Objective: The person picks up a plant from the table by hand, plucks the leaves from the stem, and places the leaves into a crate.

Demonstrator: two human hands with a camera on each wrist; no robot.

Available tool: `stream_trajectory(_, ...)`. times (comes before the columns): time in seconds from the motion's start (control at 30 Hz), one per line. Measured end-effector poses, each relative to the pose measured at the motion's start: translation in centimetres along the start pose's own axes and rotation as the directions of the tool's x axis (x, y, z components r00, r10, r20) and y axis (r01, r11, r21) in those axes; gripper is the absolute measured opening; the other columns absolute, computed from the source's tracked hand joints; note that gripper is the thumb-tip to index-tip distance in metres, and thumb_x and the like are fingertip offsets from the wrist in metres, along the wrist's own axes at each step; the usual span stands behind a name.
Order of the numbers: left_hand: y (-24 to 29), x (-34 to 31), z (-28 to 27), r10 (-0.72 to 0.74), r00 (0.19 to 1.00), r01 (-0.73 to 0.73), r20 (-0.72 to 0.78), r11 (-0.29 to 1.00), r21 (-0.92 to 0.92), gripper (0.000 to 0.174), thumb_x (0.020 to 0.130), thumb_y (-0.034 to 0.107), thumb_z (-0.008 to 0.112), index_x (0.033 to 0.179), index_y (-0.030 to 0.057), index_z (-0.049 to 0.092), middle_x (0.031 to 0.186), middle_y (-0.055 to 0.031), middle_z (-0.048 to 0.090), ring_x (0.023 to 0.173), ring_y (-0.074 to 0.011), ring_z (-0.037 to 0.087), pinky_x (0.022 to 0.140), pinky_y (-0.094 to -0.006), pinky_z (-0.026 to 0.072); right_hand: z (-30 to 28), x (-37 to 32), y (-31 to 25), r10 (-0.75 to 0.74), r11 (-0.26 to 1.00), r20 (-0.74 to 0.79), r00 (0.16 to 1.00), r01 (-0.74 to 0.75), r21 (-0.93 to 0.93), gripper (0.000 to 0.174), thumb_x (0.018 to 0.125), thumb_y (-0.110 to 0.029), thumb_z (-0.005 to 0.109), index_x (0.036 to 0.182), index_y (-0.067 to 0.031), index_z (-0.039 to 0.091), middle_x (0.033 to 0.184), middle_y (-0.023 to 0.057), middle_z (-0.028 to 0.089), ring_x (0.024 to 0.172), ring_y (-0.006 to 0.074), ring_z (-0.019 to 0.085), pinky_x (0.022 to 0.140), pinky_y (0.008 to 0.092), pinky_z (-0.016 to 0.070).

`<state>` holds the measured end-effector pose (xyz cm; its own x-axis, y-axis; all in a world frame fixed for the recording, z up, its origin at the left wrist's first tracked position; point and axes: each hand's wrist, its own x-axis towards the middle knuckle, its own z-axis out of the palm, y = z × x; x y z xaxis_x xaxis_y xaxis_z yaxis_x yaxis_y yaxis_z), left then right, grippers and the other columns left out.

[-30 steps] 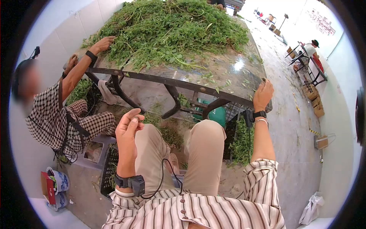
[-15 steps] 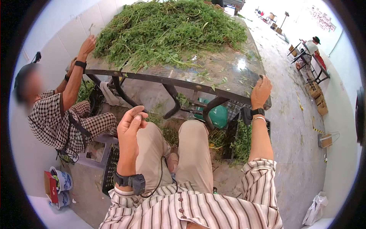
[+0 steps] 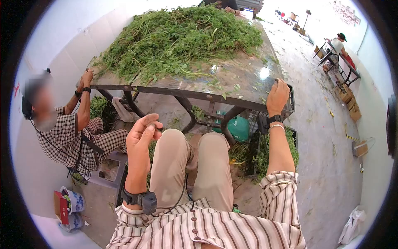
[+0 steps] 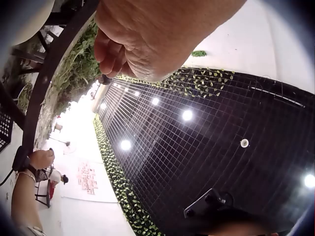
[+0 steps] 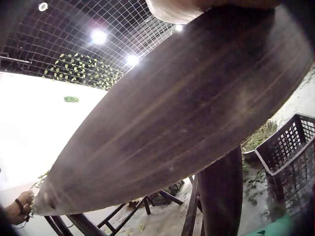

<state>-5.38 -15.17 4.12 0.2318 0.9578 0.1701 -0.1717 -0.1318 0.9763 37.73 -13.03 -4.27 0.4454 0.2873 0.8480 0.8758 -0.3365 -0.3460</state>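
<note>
A: What is the right hand doing?

B: Its fingers are curled over the near corner of the table, gripping the edge, just as half a second ago. It has not let go.

A: And the left hand?

B: It stays raised above the left knee, short of the table. Thumb and fingertips pinch a small dark bit; the wrist view shows it best, but what it is I cannot tell.

A: So what differs?

B: Mostly the other person, out beyond the left hand. A moment ago one arm reached up to the heap of greens. Now both of that person's hands sit together at the far-left corner of the table, off the heap.

A: Where is the heap?

B: Ahead of both hands, on the far part of the tabletop, well apart from the right hand. A black crate stands below that hand.
</note>
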Motion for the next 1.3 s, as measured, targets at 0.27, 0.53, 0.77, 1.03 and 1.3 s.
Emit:
stream_trajectory(0.27,0.3,0.3,4.1,0.003,0.993,-0.006,0.116,0.999,0.031,0.024,0.091,0.009,0.050,0.112,0.0002,0.057,0.091,-0.0020,0.061,0.073,-0.0050,0.052,0.069,-0.0179,0.0434,0.0,-0.2,0.0,0.033,0.999,0.008,0.999,-0.033,0.022,0.022,0.086,-0.013,0.051,0.104,-0.0029,0.057,0.109,0.0115,0.056,0.106,0.0322,0.048,0.091,0.0425,0.0383)
stream_trajectory(0.53,-0.4,1.5,7.3,-0.006,0.977,-0.009,0.213,0.997,0.071,0.025,0.089,0.010,0.051,0.110,0.0005,0.059,0.089,-0.0036,0.061,0.073,-0.0081,0.052,0.069,-0.0214,0.0424,-0.5,0.0,-0.4,0.064,0.995,-0.009,0.998,-0.063,0.075,0.022,0.085,-0.012,0.053,0.105,-0.0042,0.056,0.111,0.0102,0.056,0.107,0.0315,0.048,0.091,0.0427,0.0378)
stream_trajectory(0.77,0.0,6.0,12.5,0.016,0.960,-0.014,0.279,1.000,-0.006,0.026,0.090,0.009,0.049,0.114,-0.0006,0.056,0.093,-0.0040,0.061,0.072,-0.0076,0.053,0.066,-0.0203,0.0424,-0.8,-0.3,-0.6,0.066,0.990,0.007,0.998,-0.066,0.124,0.020,0.085,-0.011,0.052,0.103,-0.0033,0.056,0.109,0.0121,0.056,0.104,0.0319,0.048,0.092,0.0423,0.0374)
stream_trajectory(1.03,-1.2,12.8,19.8,0.134,0.951,0.035,0.278,0.847,-0.530,0.028,0.090,0.009,0.051,0.116,-0.0006,0.054,0.096,-0.0065,0.062,0.068,-0.0083,0.056,0.063,-0.0225,0.0468,-1.1,-0.3,-0.6,0.002,0.991,0.040,0.999,-0.007,0.134,0.021,0.086,-0.008,0.048,0.104,-0.0012,0.055,0.109,0.0141,0.055,0.104,0.0332,0.047,0.092,0.0430,0.0372)
stream_trajectory(1.3,-4.3,16.2,15.9,0.013,0.996,0.058,0.088,0.649,-0.758,0.030,0.090,0.007,0.049,0.119,-0.0028,0.050,0.090,-0.0046,0.060,0.063,-0.0076,0.054,0.057,-0.0221,0.0467,-1.5,-0.3,-1.1,0.062,0.994,0.109,0.992,-0.071,0.086,0.023,0.088,-0.010,0.045,0.107,-0.0020,0.055,0.113,0.0131,0.054,0.109,0.0319,0.045,0.095,0.0418,0.0357)
